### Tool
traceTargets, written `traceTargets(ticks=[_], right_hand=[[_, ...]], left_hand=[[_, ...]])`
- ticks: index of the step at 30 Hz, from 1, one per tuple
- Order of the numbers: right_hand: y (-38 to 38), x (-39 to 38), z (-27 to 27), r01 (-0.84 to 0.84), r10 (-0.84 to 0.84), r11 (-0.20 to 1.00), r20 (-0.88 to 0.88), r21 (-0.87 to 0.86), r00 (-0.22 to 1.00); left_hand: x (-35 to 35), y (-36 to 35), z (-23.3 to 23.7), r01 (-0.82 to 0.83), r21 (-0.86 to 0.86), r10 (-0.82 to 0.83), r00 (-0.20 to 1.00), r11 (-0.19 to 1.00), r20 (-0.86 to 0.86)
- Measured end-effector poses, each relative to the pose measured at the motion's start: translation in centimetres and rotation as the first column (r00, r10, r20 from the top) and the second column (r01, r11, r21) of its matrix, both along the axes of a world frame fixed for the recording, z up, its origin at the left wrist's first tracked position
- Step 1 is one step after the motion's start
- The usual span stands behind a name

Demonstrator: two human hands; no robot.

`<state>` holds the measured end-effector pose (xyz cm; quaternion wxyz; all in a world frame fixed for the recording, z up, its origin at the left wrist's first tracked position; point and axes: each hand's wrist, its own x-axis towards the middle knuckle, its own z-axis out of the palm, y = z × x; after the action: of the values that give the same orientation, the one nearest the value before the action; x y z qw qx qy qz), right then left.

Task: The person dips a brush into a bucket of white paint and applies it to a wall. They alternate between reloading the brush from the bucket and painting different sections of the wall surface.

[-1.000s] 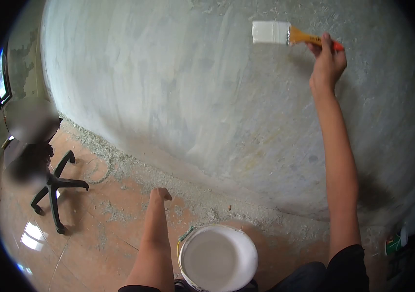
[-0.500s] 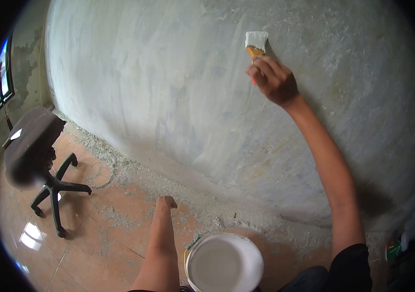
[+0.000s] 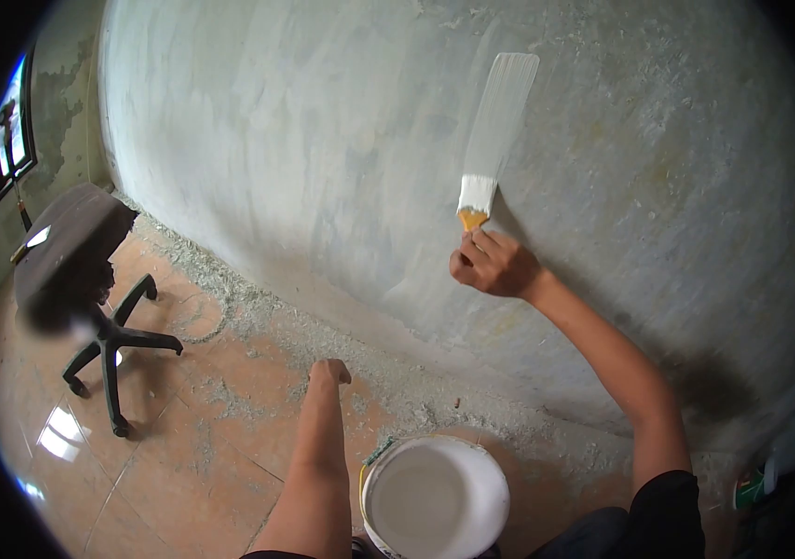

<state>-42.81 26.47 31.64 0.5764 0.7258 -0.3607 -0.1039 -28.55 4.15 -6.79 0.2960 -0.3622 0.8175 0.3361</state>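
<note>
A: Ok so your right hand (image 3: 498,264) is closed snug round the handle of the brush (image 3: 478,196). The bristles look pressed to the wall (image 3: 370,186), right at the bottom end of a white streak (image 3: 509,102). Your left hand (image 3: 329,372) is curled low over the floor (image 3: 174,484) side, can't tell if it's got anything.

B: I'd watch that wall tbh. It's rough and patchy near your brush, so crumbs could come off into the bristles or the coat could go on uneven. Press too hard and it might drip.

A: Your bucket (image 3: 493,470) is upright and uncovered right in front of you, so one bump could spill it. Those loose flakes (image 3: 309,345) along the wall's foot could get in your bristles if you stroke too low.

B: Any writing? None I can read. Your fingers hide most of the brush handle, and the green container (image 3: 747,489) far right is too small. Nothing legible on the chair (image 3: 76,247) either.
</note>
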Motion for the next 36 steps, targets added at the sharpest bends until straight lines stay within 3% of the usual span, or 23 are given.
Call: traceTargets(ticks=[1, 3, 5, 7, 9, 10, 11, 13, 15, 18, 20, 21, 25, 28, 30, 32, 36], right_hand=[[0.0, 0.4, 0.3, -0.005, 0.005, 1.000, -0.002, -0.002, 1.000], [0.3, 1.2, 1.0, -0.032, 0.025, 0.999, 0.311, 0.016, 0.950], [-0.8, 0.8, 2.3, -0.058, 0.060, 0.998, 0.564, -0.021, 0.823], [-1.7, -0.8, 5.0, 0.060, -0.019, 0.997, 0.612, -0.047, 0.791], [-2.7, 0.1, 8.5, 0.169, -0.032, 0.982, 0.812, -0.082, 0.582], [-2.9, 0.5, 11.1, 0.109, 0.004, 0.991, 0.816, -0.082, 0.577], [-3.0, 0.5, 13.2, 0.091, 0.075, 0.982, 0.782, -0.166, 0.619], [-3.1, 0.5, 17.3, 0.104, 0.136, 0.947, 0.671, -0.305, 0.729], [-2.9, 1.0, 20.4, -0.021, 0.236, 0.920, 0.509, -0.392, 0.828], [-2.5, 2.4, 21.9, 0.009, 0.192, 0.905, 0.427, -0.426, 0.884], [-2.5, 2.0, 21.3, -0.030, 0.111, 0.893, 0.156, -0.450, 0.981], [-2.4, 1.4, 20.4, 0.038, 0.028, 0.918, 0.159, -0.394, 0.987], [-2.6, 0.1, 15.2, -0.001, 0.002, 0.961, 0.004, -0.278, 1.000], [-1.6, 0.5, 10.2, 0.110, -0.105, 0.991, 0.058, -0.081, 0.993], [-1.7, 0.4, 6.3, -0.027, 0.023, 0.998, 0.083, 0.052, 0.996], [-1.1, 1.2, 3.4, -0.011, 0.002, 0.987, 0.056, 0.162, 0.998], [-0.5, 1.8, 0.8, 0.010, -0.046, 0.969, 0.140, 0.248, 0.989]], left_hand=[[0.0, 0.2, 0.8, -0.002, -0.001, 0.002, 1.000, 1.000, 0.019], [0.6, 0.7, 2.3, -0.004, -0.002, 0.005, 0.999, 1.000, 0.036], [0.5, 1.6, 3.3, 0.002, -0.055, 0.000, 0.999, 0.998, 0.038], [0.3, 1.6, 2.3, 0.017, -0.106, -0.013, 0.999, 0.994, 0.037], [-0.4, 0.5, -0.5, -0.004, -0.050, 0.007, 0.998, 0.999, 0.056], [0.2, 1.1, 1.6, -0.032, -0.060, 0.036, 0.996, 0.998, 0.080], [0.4, 2.0, 3.8, -0.039, -0.067, 0.046, 0.995, 0.997, 0.093], [0.1, 1.9, 3.3, -0.077, -0.048, 0.082, 0.992, 0.996, 0.095], [-0.1, 2.2, 3.2, -0.096, -0.035, 0.099, 0.991, 0.995, 0.094], [0.0, 2.4, 4.2, -0.106, -0.016, 0.107, 0.988, 0.994, 0.111], [0.1, 2.7, 4.8, -0.058, 0.008, 0.056, 0.989, 0.998, 0.135], [0.2, 2.7, 4.6, -0.052, 0.008, 0.051, 0.989, 0.999, 0.135], [-0.3, 2.1, 2.8, -0.048, -0.046, 0.051, 0.996, 0.998, 0.080], [-0.2, 1.1, 1.0, 0.011, -0.098, -0.010, 1.000, 0.995, 0.009], [0.1, 1.2, 2.1, 0.000, -0.102, -0.001, 1.000, 0.995, -0.010], [0.0, 0.8, 2.3, 0.020, -0.015, -0.018, 0.994, 1.000, 0.111], [-0.1, 0.6, 2.0, 0.001, -0.015, 0.001, 0.990, 1.000, 0.138]])
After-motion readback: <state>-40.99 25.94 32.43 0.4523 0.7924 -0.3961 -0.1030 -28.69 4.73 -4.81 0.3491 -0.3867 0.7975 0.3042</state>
